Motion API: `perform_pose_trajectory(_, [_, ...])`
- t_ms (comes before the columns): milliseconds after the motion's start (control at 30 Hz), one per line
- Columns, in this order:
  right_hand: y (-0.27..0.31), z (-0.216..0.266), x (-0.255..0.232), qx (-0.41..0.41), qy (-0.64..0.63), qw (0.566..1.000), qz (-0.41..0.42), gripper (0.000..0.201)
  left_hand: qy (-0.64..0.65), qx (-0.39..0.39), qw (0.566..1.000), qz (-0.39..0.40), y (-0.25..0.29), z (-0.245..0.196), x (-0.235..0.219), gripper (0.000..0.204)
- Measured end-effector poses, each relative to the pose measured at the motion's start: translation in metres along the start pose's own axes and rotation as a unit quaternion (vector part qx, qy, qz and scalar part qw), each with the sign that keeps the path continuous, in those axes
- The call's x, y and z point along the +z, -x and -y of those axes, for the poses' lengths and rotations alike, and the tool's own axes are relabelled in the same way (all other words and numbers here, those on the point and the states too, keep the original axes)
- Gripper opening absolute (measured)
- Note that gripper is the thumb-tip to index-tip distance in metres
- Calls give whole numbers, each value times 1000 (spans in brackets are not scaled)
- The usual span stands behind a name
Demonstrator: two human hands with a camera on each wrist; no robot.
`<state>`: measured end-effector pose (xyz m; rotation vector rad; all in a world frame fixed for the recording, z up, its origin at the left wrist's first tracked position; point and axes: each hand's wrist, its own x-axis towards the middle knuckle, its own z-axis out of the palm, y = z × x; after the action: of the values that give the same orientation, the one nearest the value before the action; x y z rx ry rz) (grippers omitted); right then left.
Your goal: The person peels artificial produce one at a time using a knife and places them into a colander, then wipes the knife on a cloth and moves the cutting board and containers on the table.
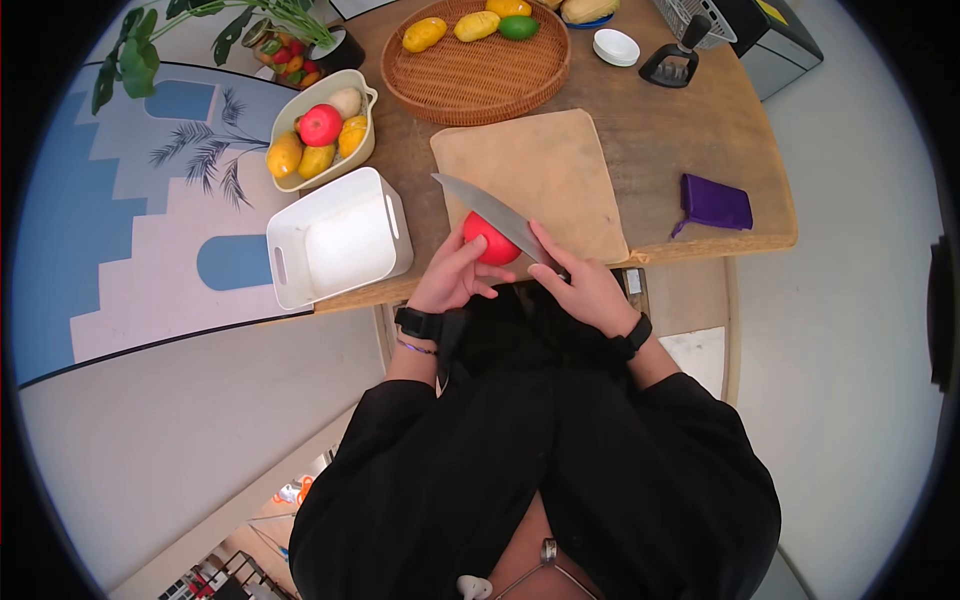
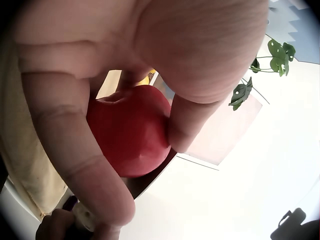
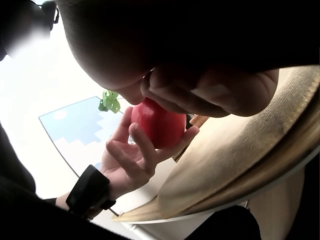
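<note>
In the head view the left hand [image 1: 452,272] holds a red round fruit [image 1: 490,240] between thumb and fingers, above the front edge of a tan cutting board [image 1: 540,165]. The right hand [image 1: 592,295] grips a knife [image 1: 490,212] by its handle; the blade lies across the fruit's upper side, its tip toward the upper left. The left wrist view has the red fruit [image 2: 132,132] between thumb and fingers. From the right wrist view, the fruit [image 3: 159,125] is seen under the right hand's curled fingers [image 3: 215,95]; the blade is hidden there.
A white bin [image 1: 345,240] and a cream basket [image 1: 370,125] of fruit stand left of the board. Behind it is a wicker tray [image 1: 470,85] with yellow and green fruit. A purple pouch [image 1: 718,203], a white bowl [image 1: 616,47] and a black tool [image 1: 672,65] are at the right.
</note>
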<state>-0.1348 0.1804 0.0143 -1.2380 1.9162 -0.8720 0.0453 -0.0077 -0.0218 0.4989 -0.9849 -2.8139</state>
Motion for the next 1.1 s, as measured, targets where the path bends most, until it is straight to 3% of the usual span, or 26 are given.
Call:
perform_pose_trajectory(133, [-4,-4,0,-22,4,999,-28,64,-42,0,998,-49,-1,1,12,67])
perform_pose_trajectory(200, [0,-4,1,-16,6,1000,-24,63,5,28,999,-43,-3,2,21,67])
perform_pose_trajectory(400, [0,-1,-1,-45,25,999,11,65,-48,-14,994,-99,-13,13,0,61])
perform_pose_trajectory(500, [2,1,0,-63,53,996,16,66,-94,-33,991,-86,-13,13,-6,59])
perform_pose_trajectory(600, [-4,-4,1,-13,37,999,24,65,-81,-21,996,-44,-6,10,3,68])
perform_pose_trajectory(667, [-11,-16,7,-81,-40,992,-93,65,-78,6,996,-40,-4,10,10,70])
perform_pose_trajectory(700, [-9,-16,7,-80,-42,992,-93,65,-76,33,996,-35,-4,10,14,72])
perform_pose_trajectory(800, [-4,-4,-4,-48,-48,997,-45,64,37,59,997,-40,-6,9,23,70])
perform_pose_trajectory(900, [-2,6,-4,-21,-28,999,16,64,45,83,994,-52,-14,11,21,57])
perform_pose_trajectory(1033, [1,-2,3,-62,1,998,-24,64,44,41,996,-63,-18,12,18,50])
perform_pose_trajectory(1100, [-1,-4,3,-84,9,996,-41,64,5,19,992,-128,-17,14,24,51])
